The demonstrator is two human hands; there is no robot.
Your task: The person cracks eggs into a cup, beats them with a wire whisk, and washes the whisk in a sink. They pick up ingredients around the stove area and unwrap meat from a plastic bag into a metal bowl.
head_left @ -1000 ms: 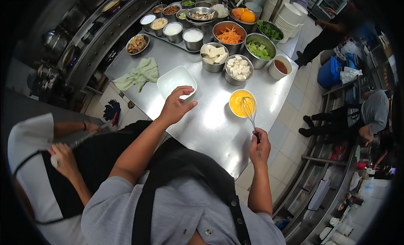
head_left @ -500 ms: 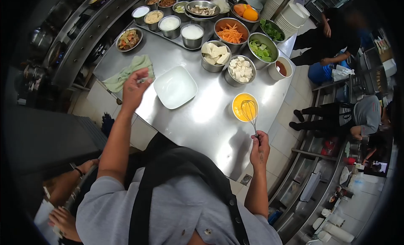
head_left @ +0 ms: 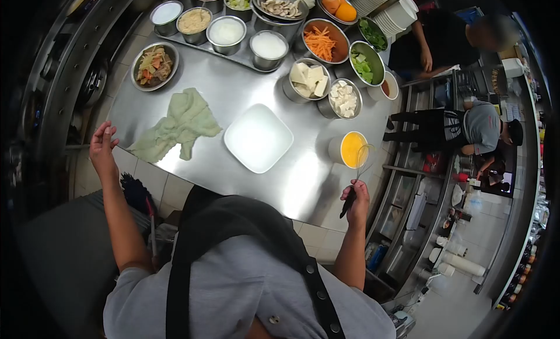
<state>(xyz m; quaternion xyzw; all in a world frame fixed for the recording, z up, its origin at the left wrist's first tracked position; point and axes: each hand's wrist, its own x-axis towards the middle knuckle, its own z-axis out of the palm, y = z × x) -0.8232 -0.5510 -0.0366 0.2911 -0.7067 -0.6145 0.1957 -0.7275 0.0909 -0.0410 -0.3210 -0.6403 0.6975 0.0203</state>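
Observation:
My right hand (head_left: 359, 199) is wrapped around the black handle of a whisk (head_left: 348, 204). The whisk's wire loops overlap the near rim of a white cup (head_left: 337, 152) holding yellow liquid (head_left: 353, 149), which looks like beaten egg. Out past the table's left edge, my left hand (head_left: 104, 149) is raised with fingers apart and nothing in it. Nearest to it on the table lies a crumpled green cloth (head_left: 185, 120). Between the cloth and the cup sits a white square dish (head_left: 258, 138) with nothing in it.
Metal bowls of tofu blocks (head_left: 309, 79), tofu cubes (head_left: 343, 100), shredded carrot (head_left: 319, 44) and greens (head_left: 363, 65) crowd the table's far side. A plate of cooked food (head_left: 155, 66) stands far left. Two people (head_left: 429, 44), (head_left: 487, 126) stand beyond the right edge.
My left hand has moved left, away from above the cloth and past the table edge. The whisk has shifted toward the cup's near rim, still in my right hand. The view has turned slightly.

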